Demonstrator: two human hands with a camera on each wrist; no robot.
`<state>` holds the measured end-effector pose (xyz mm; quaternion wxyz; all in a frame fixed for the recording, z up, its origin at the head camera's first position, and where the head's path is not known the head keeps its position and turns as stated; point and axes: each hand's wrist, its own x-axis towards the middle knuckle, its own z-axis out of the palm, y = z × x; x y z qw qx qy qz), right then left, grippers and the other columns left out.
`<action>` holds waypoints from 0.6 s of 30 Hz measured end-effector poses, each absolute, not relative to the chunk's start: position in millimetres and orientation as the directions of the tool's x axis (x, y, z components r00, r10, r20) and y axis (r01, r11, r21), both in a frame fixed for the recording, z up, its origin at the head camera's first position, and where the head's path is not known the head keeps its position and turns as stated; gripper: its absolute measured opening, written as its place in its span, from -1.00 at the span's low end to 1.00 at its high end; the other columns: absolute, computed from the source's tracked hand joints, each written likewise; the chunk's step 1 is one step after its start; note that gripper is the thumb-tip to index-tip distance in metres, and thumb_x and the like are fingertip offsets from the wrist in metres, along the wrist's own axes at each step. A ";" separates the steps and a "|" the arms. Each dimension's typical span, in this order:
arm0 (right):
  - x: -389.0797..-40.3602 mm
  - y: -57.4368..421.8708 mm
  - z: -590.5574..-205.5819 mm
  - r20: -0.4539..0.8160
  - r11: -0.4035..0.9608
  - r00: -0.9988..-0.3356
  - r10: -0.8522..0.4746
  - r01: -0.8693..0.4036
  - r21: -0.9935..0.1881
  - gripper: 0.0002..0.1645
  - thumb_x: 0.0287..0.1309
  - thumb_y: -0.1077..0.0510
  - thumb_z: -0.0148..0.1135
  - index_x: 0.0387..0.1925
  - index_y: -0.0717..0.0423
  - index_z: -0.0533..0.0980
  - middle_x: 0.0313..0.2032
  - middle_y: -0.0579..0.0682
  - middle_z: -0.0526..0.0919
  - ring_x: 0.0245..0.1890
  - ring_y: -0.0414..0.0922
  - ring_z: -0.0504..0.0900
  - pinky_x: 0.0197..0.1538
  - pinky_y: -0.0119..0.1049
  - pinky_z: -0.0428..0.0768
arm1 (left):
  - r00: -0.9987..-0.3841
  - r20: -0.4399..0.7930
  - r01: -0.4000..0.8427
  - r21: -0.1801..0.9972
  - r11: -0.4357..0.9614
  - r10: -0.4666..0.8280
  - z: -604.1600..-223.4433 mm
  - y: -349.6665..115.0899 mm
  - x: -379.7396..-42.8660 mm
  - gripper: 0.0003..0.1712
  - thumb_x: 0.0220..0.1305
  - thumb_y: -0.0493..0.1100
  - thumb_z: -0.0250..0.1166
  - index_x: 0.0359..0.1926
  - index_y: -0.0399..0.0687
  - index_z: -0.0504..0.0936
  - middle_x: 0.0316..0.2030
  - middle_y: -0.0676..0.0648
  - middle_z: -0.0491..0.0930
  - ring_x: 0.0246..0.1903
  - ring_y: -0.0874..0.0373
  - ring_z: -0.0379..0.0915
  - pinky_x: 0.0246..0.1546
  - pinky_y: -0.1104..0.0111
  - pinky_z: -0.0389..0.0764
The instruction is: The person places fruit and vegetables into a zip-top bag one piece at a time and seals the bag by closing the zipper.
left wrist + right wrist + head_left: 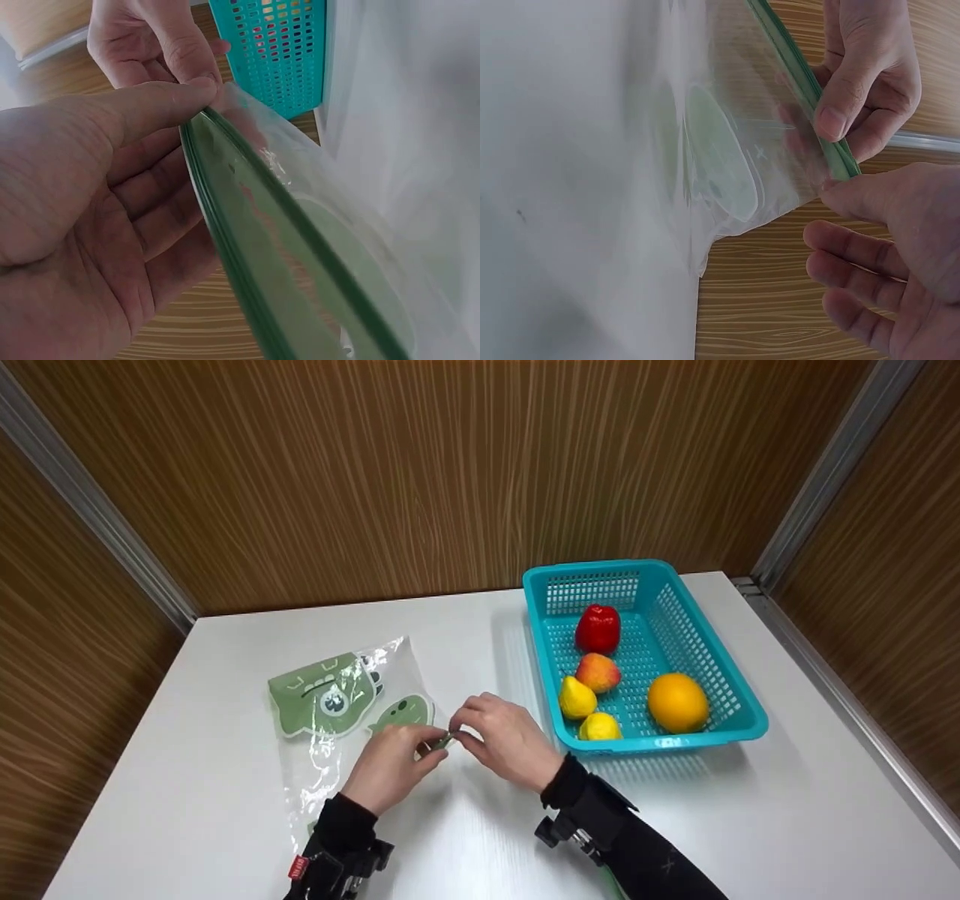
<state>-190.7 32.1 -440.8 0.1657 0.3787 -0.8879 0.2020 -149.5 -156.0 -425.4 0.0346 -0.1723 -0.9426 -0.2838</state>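
A clear plastic zip bag (pixel 309 701) with green cartoon creatures printed on it lies on the white table, its near-right edge lifted. Along its mouth runs a green zip strip (pixel 793 71). My left hand (pixel 391 765) pinches this strip between thumb and fingers close to one end. At the end corner of the strip, my right hand (pixel 511 741) pinches the bag, its fingertips almost meeting the left ones. In the left wrist view the two green edges (pixel 231 251) stand apart below the left thumb. I see nothing inside the bag.
Right of the hands stands a turquoise basket (pixel 720 660). It holds a red bell pepper (pixel 598 630), a red-yellow peach-like fruit (pixel 598 673), an orange (pixel 678 703) and two yellow fruits, one a pear-like shape (pixel 577 699). Wood-patterned panels (pixel 375 487) enclose the table.
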 end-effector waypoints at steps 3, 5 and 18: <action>-192.4 33.0 -441.6 0.452 0.644 -0.676 -0.582 -0.723 -0.253 -0.90 0.15 0.03 0.29 -0.26 -0.13 0.62 -0.30 -0.18 0.68 -0.29 -0.21 0.58 -0.25 -0.45 0.62 | -0.948 0.133 0.315 0.527 0.789 0.290 -422.1 -158.4 -148.5 -0.76 0.12 -0.14 0.36 -0.15 -0.04 0.72 -0.34 0.02 0.74 -0.39 0.27 0.62 -0.37 0.48 0.57; -193.7 35.1 -440.7 0.462 0.654 -0.693 -0.554 -0.705 -0.273 -0.90 0.16 0.04 0.29 -0.26 -0.13 0.62 -0.31 -0.18 0.68 -0.31 -0.21 0.57 -0.26 -0.44 0.61 | -0.958 0.094 0.279 0.533 0.799 0.271 -418.5 -162.5 -147.1 -0.74 0.10 -0.15 0.37 -0.13 -0.03 0.71 -0.34 0.03 0.74 -0.38 0.27 0.62 -0.36 0.44 0.58; -197.7 48.6 -424.3 0.515 0.706 -0.791 -0.330 -0.569 -0.422 -0.95 0.21 0.05 0.24 -0.29 -0.12 0.58 -0.33 -0.15 0.68 -0.34 -0.19 0.56 -0.29 -0.41 0.58 | -0.974 0.014 0.205 0.474 0.856 0.225 -412.1 -192.2 -142.9 -0.85 0.03 -0.15 0.40 -0.30 0.06 0.73 -0.40 0.10 0.72 -0.43 0.26 0.56 -0.42 0.41 0.49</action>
